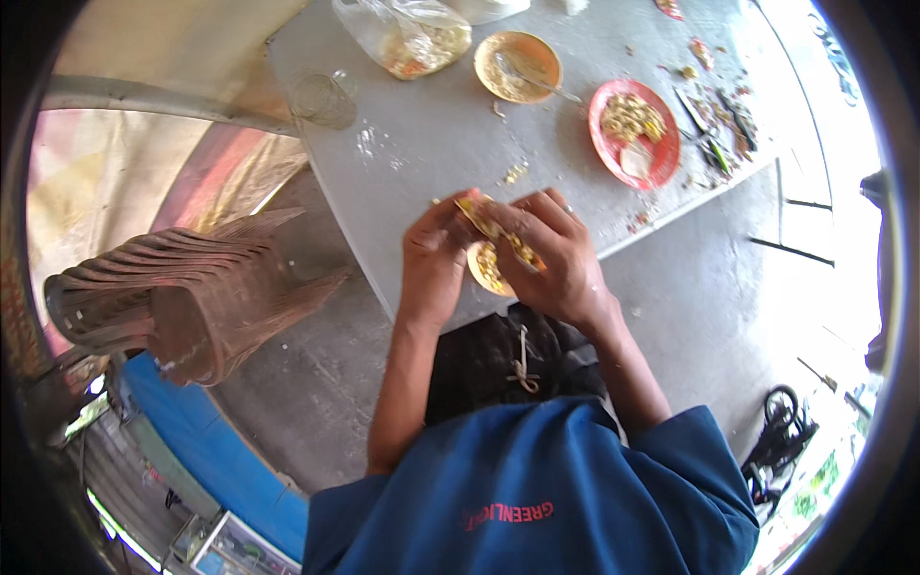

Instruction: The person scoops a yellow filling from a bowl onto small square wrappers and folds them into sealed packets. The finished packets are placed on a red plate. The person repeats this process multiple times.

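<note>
Both hands meet above the near edge of the table, their fingers pinched on a small yellow-brown piece (pixel 471 207) whose kind I cannot make out. My left hand (pixel 433 244) grips it from the left. From the right, my right hand (pixel 561 251) curls over it and hides part of it. Just below them is a small orange bowl (pixel 473 268) with yellow, kernel-like bits, partly covered by the right hand. A few yellow crumbs (pixel 516 173) lie on the table beyond the fingers.
The grey table (pixel 422 144) holds an orange bowl (pixel 479 72) of pale flour-like stuff with a spoon, a red plate (pixel 599 153) of shredded food, a knife (pixel 692 110) among scraps, a filled plastic bag (pixel 422 43) and a clear glass (pixel 324 101). Stacked brown chairs (pixel 192 297) stand left.
</note>
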A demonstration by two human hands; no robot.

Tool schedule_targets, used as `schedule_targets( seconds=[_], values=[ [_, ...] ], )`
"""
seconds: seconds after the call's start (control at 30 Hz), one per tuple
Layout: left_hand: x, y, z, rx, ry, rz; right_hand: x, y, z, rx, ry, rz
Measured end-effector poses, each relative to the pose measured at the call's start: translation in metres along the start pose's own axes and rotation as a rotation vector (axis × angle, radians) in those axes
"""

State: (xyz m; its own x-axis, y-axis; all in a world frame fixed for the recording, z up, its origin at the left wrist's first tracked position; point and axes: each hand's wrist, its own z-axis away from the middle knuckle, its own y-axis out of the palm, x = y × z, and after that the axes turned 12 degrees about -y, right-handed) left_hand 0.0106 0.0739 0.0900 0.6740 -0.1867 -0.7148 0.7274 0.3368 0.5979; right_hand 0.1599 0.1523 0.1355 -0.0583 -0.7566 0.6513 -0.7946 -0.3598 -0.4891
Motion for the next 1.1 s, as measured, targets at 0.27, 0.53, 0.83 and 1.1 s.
schedule_targets(
  seconds=[0.27,0.53,0.83,1.1],
  values=[
    [0.049,0.013,-0.029,-0.290,-0.091,-0.124,-0.092,-0.037,0.018,0.322,0.160,-0.304],
    [0.068,0.040,-0.044,-0.436,-0.065,-0.037,-0.127,-0.057,-0.011,0.454,0.022,-0.316],
    [0.067,0.035,-0.041,-0.517,0.139,0.162,-0.223,-0.048,-0.049,0.310,0.023,0.127],
    [0.072,0.033,-0.005,-0.660,0.191,0.243,-0.308,-0.042,-0.035,0.584,0.047,0.495]
  ],
)
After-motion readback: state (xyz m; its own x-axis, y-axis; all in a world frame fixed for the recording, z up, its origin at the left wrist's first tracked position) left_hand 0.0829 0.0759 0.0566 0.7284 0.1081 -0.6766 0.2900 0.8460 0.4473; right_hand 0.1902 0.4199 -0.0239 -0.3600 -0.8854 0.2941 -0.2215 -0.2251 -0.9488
